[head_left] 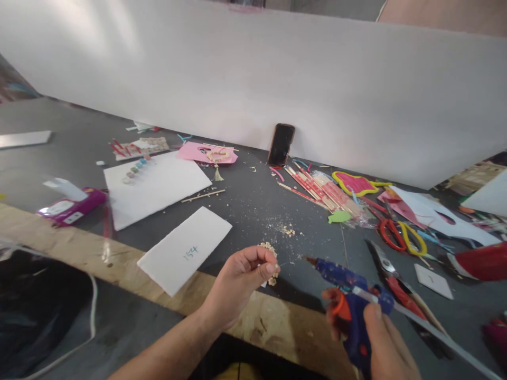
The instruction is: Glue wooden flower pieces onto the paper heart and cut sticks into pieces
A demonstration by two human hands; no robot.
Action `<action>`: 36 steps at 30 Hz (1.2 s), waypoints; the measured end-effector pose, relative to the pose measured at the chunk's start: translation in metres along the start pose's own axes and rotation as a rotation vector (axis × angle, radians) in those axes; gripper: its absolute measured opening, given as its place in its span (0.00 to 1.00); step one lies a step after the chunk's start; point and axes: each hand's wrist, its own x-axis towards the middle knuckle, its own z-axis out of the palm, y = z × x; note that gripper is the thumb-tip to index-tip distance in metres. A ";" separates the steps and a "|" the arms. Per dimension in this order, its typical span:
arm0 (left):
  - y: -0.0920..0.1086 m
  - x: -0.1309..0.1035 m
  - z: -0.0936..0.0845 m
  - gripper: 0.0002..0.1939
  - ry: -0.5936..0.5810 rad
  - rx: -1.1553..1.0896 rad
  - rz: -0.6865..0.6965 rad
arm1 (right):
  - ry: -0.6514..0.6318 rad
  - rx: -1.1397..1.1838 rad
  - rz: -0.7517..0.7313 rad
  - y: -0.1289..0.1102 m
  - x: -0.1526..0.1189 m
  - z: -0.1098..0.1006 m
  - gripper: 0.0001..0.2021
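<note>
Grey desk (245, 200) spreads before me, a pale panel (237, 79) standing along its far edge and a wooden strip (273, 322) running along its near edge. My left hand (233, 287) is over the near edge, around its middle, thumb and forefinger pinched on a nubbly beige piece (272, 282). To the right, my right hand (386, 338) is closed around a blue glue gun (358, 309), its nozzle pointing toward the beige piece but apart from it; a glue stick (431, 332) trails from its back toward the near right corner. Crumbs (288, 231) lie just beyond my left fingers (266, 272). A card marked 154 (186, 250) rests near the near edge, left of that hand. Toward the right edge lie the red and yellow scissors (404, 237) and a pair of snips (404, 290). At the far edge, a phone (281, 145) leans on the panel.
</note>
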 end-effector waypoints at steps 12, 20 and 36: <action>0.009 -0.017 -0.009 0.06 0.003 -0.009 0.065 | -0.253 -1.079 -0.151 -0.041 0.080 -0.040 0.23; 0.004 -0.016 -0.010 0.05 -0.020 -0.001 0.060 | -0.103 -1.240 -0.964 -0.065 0.102 0.031 0.10; -0.001 -0.012 -0.008 0.04 -0.013 -0.035 0.058 | -0.097 -1.033 -1.042 -0.061 0.080 0.052 0.07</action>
